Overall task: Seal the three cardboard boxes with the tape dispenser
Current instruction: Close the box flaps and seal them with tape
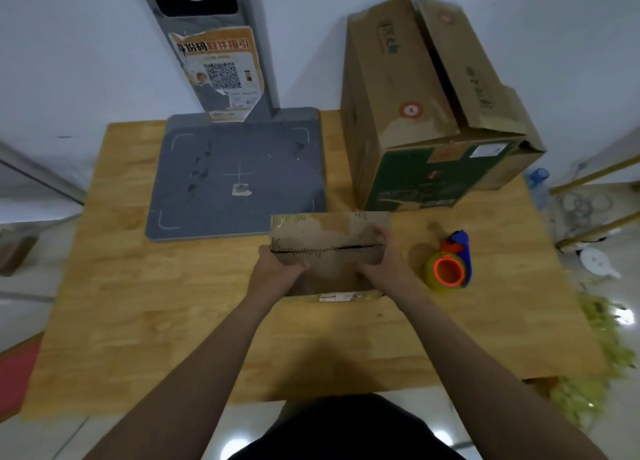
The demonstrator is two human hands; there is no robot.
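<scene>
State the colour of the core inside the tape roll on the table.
The core is orange; the head view shows it.

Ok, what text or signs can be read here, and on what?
Nothing reads clearly.
Orange poster on the grey stand: Chinese headline and QR code, blurred.
Tall cardboard box: Chinese print, red round mark, blurred.
Green box: print and white sticker, too small.
Small box at centre: label, unreadable.

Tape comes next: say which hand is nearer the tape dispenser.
Right. The right hand grips the small box at its right end, left of the tape dispenser; the left hand holds its left end, farther away.
</scene>
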